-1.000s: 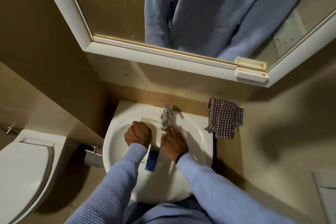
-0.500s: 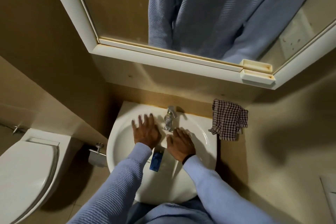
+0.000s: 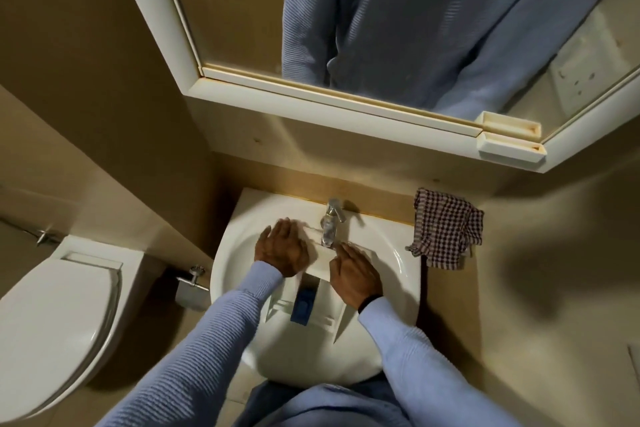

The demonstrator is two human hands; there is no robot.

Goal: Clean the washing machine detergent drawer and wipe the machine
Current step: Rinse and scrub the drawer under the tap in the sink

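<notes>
White plastic, the detergent drawer (image 3: 320, 262) lies in the sink (image 3: 232, 263) under the tap (image 3: 330, 222), and the left hand (image 3: 282, 248), curled a second ago, now rests flat on its far left end, the right hand (image 3: 353, 274) flat, fingers straight, on its right side.

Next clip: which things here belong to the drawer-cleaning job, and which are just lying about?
Part of the job:
- detergent drawer, in the washbasin under the tap
- left hand and right hand, both resting on the drawer
- checked cloth beside the washbasin, probably for wiping

Just there:
- toilet
- toilet-roll holder
- mirror cabinet
</notes>
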